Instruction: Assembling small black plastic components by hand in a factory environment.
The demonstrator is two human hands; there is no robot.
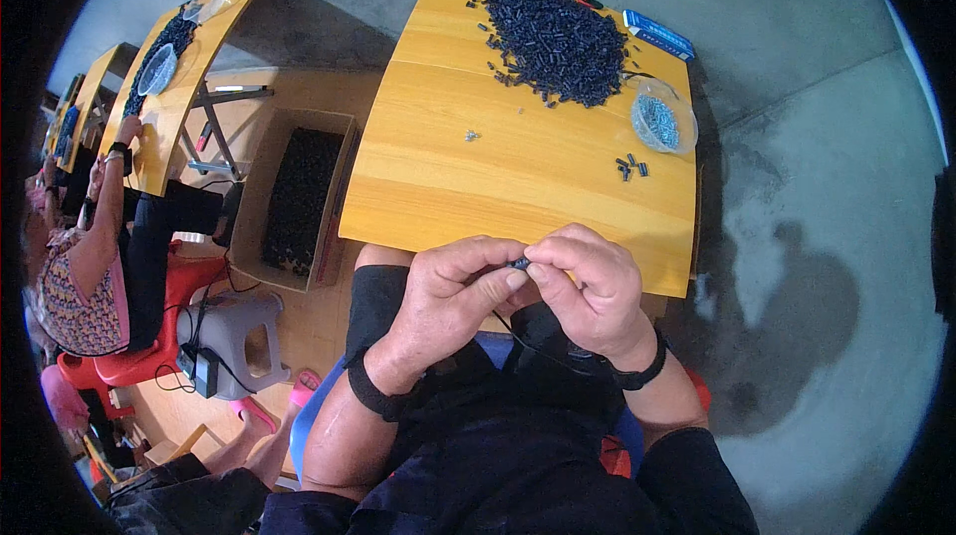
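Observation:
Just past the table's near edge, my left hand (448, 286) is closed, pinching a small black cylindrical part (519, 263) between thumb and forefinger. My right hand (595, 286) meets it from the right, its thumb and forefinger pressed together at the part's end. Whatever those right fingertips grip is hidden. On the wooden table (428, 181) lies a large pile of similar black parts (558, 42). A clear bowl of small silvery pieces (658, 123) stands at the right edge, with several loose black parts (630, 168) in front of it. A few tiny metal pieces (472, 135) lie left of centre.
A blue and white box (658, 35) and a red-handled tool (589, 1) lie by the pile. Left of my table stands a cardboard box (335, 206) of dark parts, near a grey stool (244, 336). Another person (95, 271) works at a table further left. A wall rises on the right.

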